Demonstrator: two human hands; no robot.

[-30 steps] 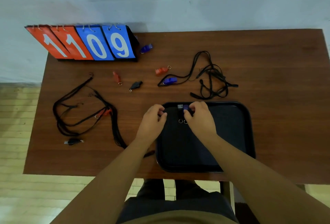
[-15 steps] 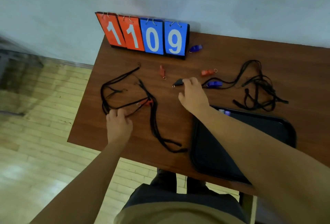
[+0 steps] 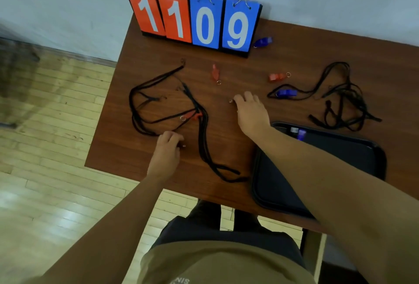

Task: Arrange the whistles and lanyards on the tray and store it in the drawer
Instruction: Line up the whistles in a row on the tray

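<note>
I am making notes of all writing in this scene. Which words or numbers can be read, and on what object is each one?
"1", "1" in white: two orange cards of the flip scoreboard.
"0", "9" in white: its two blue cards.
"NIS": part of an upside-down print on the person's tan shirt; the rest is cut off and unreadable.
No readable text elsewhere.

The table (image 3: 294, 57) is dark wood with a smooth, faintly sheened grain; the tray (image 3: 353, 147) looks matt black plastic. The lanyards (image 3: 204, 143) are black woven cord; the whistles (image 3: 286, 93) are glossy plastic with small metal rings.
</note>
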